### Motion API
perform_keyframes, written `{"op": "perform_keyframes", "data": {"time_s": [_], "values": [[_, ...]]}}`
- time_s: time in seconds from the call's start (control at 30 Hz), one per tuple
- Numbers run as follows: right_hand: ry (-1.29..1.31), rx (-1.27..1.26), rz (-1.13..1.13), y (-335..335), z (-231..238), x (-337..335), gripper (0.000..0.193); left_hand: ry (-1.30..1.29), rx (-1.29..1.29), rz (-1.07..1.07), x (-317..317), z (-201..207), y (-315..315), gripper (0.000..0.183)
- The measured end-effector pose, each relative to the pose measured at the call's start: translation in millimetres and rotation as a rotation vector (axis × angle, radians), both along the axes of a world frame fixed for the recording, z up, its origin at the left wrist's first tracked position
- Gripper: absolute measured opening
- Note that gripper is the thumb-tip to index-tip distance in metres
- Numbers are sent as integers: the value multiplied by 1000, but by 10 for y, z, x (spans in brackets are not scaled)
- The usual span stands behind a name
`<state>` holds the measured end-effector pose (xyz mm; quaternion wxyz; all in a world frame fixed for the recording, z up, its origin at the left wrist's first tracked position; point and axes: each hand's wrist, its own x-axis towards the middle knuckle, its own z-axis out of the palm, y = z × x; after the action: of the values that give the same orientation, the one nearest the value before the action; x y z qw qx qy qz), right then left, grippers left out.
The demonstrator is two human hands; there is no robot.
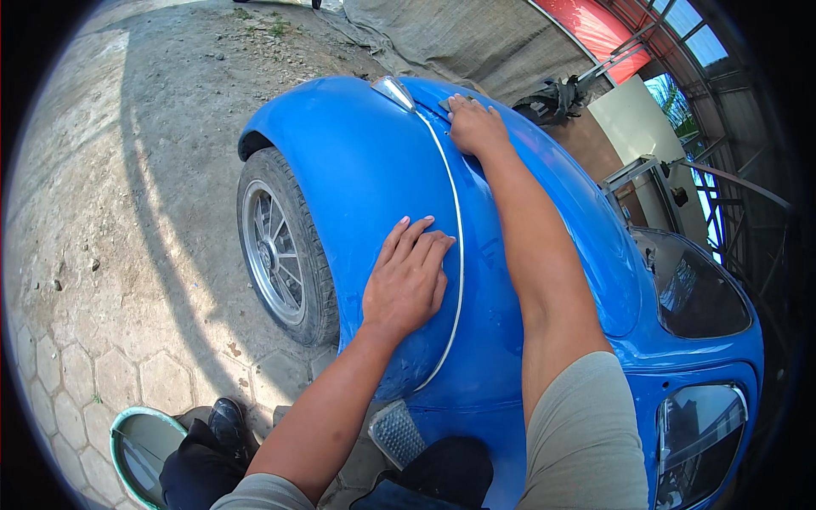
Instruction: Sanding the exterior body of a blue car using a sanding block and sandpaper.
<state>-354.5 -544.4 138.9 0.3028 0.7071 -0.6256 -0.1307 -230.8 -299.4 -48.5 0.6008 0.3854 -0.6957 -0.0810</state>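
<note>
Outdoors on paved ground [102,255], beside blue car fender [365,170]: left hand [406,276] pressed flat for bracing; right hand [476,127] pinching small grey pad [445,104] near chrome trim [455,212].

One blue car [374,161], one wheel [276,246], two hands, one chrome trim strip [459,255], two windows.

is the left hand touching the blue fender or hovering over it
Touching. The head view shows the left hand lying flat on the blue fender, palm and fingers pressed against the paint beside the chrome trim strip, with no gap visible.
</note>
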Motion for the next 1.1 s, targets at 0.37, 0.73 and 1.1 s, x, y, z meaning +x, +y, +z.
{"op": "perform_keyframes", "data": {"time_s": [0.37,0.73,1.1], "values": [[77,-85,145,840,80,-463,54,-2,26,-35,44,-16,24,42],[-33,-81,13,-169,-9,-33,59,-42,29,-32,46,-40,112,44],[88,-13,85,371,-6,-187,58,330,145,-54,80,411,-355,29]]}}
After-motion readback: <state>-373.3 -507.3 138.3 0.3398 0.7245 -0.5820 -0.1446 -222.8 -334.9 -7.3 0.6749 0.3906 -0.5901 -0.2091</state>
